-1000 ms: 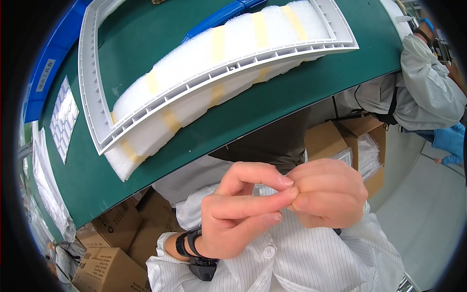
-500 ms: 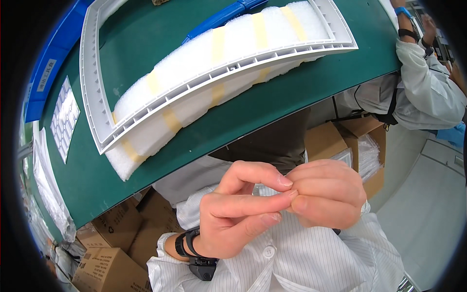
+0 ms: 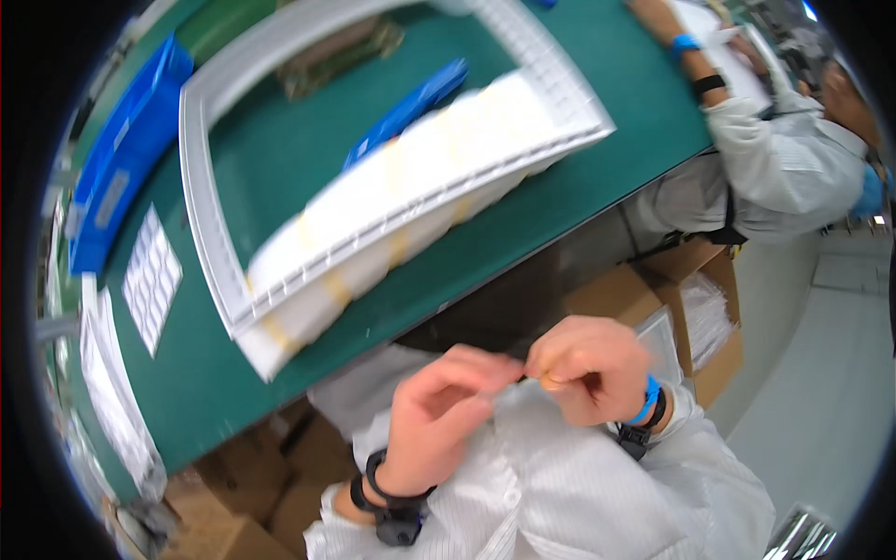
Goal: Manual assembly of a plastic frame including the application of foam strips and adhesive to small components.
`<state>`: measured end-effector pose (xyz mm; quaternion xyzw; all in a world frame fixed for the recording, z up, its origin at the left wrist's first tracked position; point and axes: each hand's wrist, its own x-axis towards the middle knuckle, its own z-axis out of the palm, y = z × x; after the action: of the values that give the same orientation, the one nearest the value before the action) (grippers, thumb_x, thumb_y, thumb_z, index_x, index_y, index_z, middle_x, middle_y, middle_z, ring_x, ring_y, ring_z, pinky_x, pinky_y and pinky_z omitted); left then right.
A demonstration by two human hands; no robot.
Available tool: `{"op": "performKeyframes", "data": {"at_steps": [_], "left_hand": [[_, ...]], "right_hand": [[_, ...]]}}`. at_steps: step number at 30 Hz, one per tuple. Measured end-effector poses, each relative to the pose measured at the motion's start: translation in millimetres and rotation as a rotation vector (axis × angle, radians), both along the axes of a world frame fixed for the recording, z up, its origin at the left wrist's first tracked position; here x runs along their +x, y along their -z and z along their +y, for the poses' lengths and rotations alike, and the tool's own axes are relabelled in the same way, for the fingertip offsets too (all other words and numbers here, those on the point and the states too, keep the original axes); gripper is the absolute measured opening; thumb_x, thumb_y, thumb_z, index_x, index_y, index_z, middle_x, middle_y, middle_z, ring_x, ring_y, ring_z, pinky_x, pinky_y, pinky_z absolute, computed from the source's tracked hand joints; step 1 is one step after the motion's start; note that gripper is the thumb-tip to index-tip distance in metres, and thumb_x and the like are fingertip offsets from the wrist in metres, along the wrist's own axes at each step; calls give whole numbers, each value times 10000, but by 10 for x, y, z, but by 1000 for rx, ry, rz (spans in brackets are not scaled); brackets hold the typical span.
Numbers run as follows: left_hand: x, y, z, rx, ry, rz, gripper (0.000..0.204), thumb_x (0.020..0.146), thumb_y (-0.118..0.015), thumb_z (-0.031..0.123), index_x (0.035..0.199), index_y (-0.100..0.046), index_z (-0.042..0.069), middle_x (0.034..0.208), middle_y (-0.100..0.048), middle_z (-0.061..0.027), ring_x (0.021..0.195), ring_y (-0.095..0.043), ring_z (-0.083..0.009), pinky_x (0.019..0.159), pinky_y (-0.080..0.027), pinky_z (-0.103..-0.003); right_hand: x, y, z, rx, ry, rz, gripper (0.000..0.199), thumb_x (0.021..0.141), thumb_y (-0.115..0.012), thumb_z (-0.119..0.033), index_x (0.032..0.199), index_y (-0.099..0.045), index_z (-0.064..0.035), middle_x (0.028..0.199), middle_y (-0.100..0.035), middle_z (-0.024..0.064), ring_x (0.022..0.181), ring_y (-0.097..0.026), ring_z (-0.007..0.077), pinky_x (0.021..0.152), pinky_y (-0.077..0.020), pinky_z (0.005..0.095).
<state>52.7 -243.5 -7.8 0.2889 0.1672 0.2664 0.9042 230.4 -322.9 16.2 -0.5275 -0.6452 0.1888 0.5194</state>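
Note:
In front of my chest, off the table's near edge, my two hands meet at the fingertips. The fingers of my left hand [image 3: 439,415] reach toward the right one, smeared by motion, so their grip does not show clearly. Curled into a pinch, my right hand [image 3: 597,369] is closed, and whatever lies between its fingertips is too small or hidden to make out. Beyond them a white plastic frame [image 3: 201,201] lies on the green table, its near side over a long white foam pad [image 3: 411,177] with pale yellow stripes.
A blue tool [image 3: 406,112] lies inside the frame. At the left are a blue bin [image 3: 131,159], a sheet of pale labels [image 3: 152,280] and clear plastic wrap [image 3: 117,401]. Cardboard boxes [image 3: 616,289] stand below. A co-worker's arm [image 3: 695,61] rests at the far right.
My right hand has turned and its blue wristband now shows. The left fingertips have shifted left. The view has swung, moving the frame and table in the picture.

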Motion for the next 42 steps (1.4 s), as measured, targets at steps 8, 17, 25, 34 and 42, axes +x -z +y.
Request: {"op": "performKeyframes", "data": {"at_steps": [8, 17, 25, 34, 42], "left_hand": [[-1037, 658, 121, -88, -160, 453, 114, 957, -559, 133, 944, -565, 20, 897, -578, -68, 816, -538, -177, 770, -455, -321], [-1858, 1388, 379, -213, -490, 720, 204, 987, -487, 148, 853, -588, 33, 782, -546, -48, 688, -507, -154, 591, -405, -251], [-1779, 1700, 533, -113, -698, 865, 169, 960, -532, 132, 1031, -603, -4, 969, -613, -90, 853, -566, -193, 757, -455, -307], [-1942, 2120, 631, 907, -604, 1259, 326, 917, -586, 56, 1228, -597, -39, 1164, -649, -138, 1016, -604, -201, 911, -463, -309], [-1645, 2105, 692, 548, -599, 1265, 320, 915, -586, 56, 1220, -604, -39, 1140, -657, -140, 990, -612, -201, 901, -468, -309]], "right_hand": [[765, -106, -118, 19, 460, 211, 199, 1014, -494, -153, 888, -505, 1, 671, -634, 72, 633, -622, 119, 598, -493, 242], [2579, -259, 329, -143, 664, 265, 166, 950, -598, -202, 985, -601, -39, 796, -664, 27, 758, -644, 103, 647, -474, 226], [3508, -564, 498, -2, 884, 225, 168, 951, -569, -163, 984, -617, -5, 832, -690, 45, 762, -664, 105, 624, -491, 231], [2046, -488, 958, -646, 444, 160, 405, 957, -559, -413, 953, -694, -31, 794, -681, 63, 662, -646, 116, 553, -479, 256], [1592, -339, 1662, -554, 294, -352, 379, 836, -659, -343, 760, -637, 27, 595, -576, 156, 491, -523, 260, 491, -403, 353]]}}
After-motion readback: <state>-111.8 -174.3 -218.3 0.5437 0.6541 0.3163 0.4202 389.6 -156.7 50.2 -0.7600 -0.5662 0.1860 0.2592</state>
